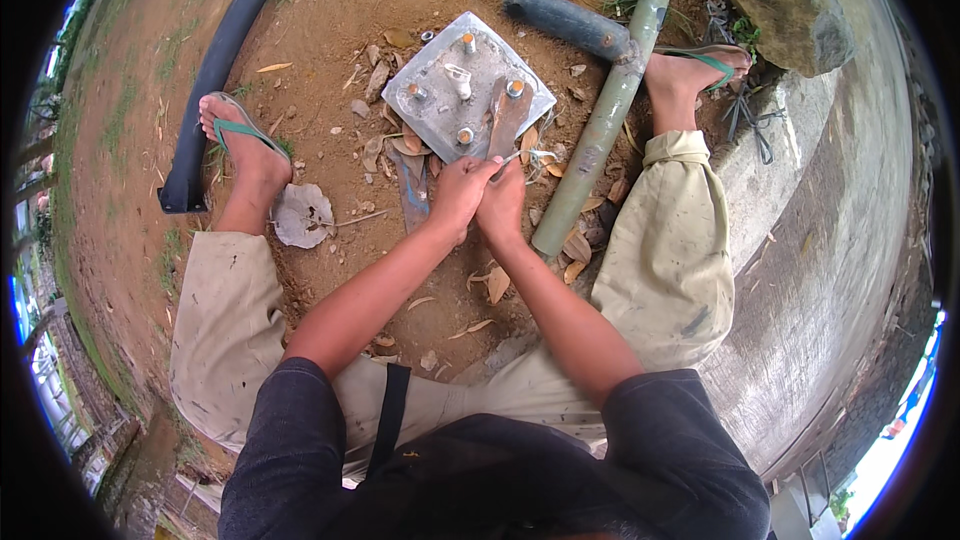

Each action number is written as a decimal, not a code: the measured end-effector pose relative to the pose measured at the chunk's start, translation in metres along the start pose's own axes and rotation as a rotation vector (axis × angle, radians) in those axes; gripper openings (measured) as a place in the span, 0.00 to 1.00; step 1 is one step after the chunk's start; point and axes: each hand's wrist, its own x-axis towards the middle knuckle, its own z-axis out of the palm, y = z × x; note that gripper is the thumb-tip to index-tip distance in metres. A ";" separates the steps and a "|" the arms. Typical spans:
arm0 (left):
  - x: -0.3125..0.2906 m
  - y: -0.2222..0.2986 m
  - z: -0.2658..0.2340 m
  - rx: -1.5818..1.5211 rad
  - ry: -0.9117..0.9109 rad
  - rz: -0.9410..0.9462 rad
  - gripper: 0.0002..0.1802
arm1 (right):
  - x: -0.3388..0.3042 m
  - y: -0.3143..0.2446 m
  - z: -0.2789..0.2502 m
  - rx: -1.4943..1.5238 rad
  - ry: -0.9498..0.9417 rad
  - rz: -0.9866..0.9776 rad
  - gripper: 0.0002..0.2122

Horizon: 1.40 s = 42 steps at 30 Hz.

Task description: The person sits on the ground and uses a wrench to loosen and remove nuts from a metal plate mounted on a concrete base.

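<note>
My left hand [460, 195] and my right hand [502, 202] are closed and pressed together at the near corner of a grey concrete block [430, 125]. What sits inside their fingers is hidden. A flat brown bar [508, 118] lies over the block's right side, from beside a bolt [515, 89] down to my hands. Beside my right fingers a thin pale strand [540, 155] sticks out. Several upright bolts with orange tops stand in the block around a short white pipe end [458, 78]. A flat grey-blue strip [412, 190] lies on the soil by my left hand.
A green T-shaped pipe [590, 145] with a dark branch [560, 20] lies right of the block. A long black pipe [215, 70] passes my left foot [245, 150]. At far right are a boulder [780, 0], dark ties [755, 120] and a concrete slab [830, 250]. Dry leaves litter the soil.
</note>
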 end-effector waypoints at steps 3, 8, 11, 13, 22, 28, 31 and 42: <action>0.000 -0.001 0.006 -0.017 0.009 0.020 0.15 | 0.002 -0.003 -0.005 0.007 0.007 0.007 0.14; -0.002 0.001 0.011 0.000 0.035 0.135 0.16 | 0.006 -0.005 -0.007 -0.042 -0.034 0.030 0.14; -0.009 0.010 0.015 0.143 0.119 0.196 0.16 | 0.010 0.016 -0.007 -0.110 -0.041 -0.158 0.13; -0.006 0.010 0.013 0.168 0.041 0.189 0.17 | 0.019 0.039 -0.013 -0.116 -0.111 -0.115 0.11; 0.005 -0.017 0.009 0.169 0.111 0.258 0.16 | 0.022 0.058 -0.009 -0.112 -0.107 -0.071 0.16; 0.001 -0.027 0.020 0.060 0.088 0.217 0.16 | 0.038 0.059 -0.029 -0.228 -0.219 0.024 0.15; -0.006 -0.022 0.029 -0.027 0.062 0.204 0.16 | 0.035 0.035 -0.042 -0.066 -0.260 -0.007 0.15; -0.012 -0.019 0.049 -0.489 -0.228 -0.048 0.36 | 0.040 0.035 -0.050 -0.233 -0.294 -0.041 0.18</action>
